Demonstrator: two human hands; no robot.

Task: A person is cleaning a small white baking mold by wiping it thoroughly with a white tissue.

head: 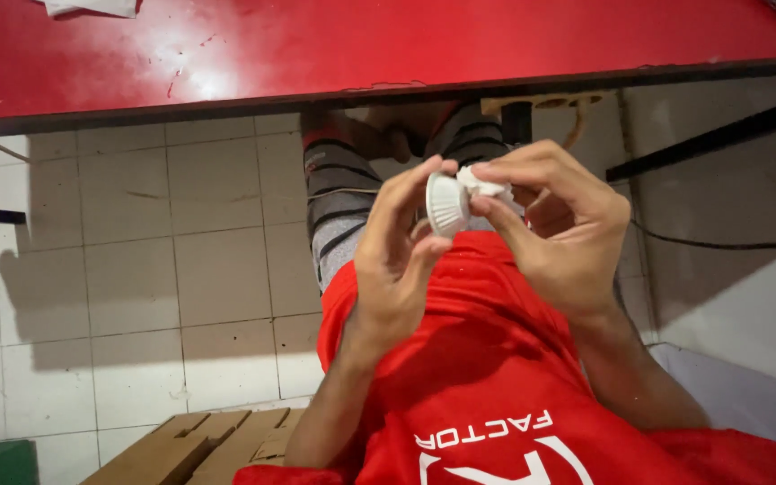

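Head view, over my lap beneath the red table (334, 45). My left hand (397, 269) closes its fingers around a small white ribbed round part (446, 205), held on edge. My right hand (554, 229) pinches a white crumpled piece (489, 186) touching that part's rim.

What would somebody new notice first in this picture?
First, at the centre, the left hand and right hand meeting over a small white ribbed round part, with a scrap of white cloth in the right fingers. Next, the red tabletop across the top and the red shirt below.
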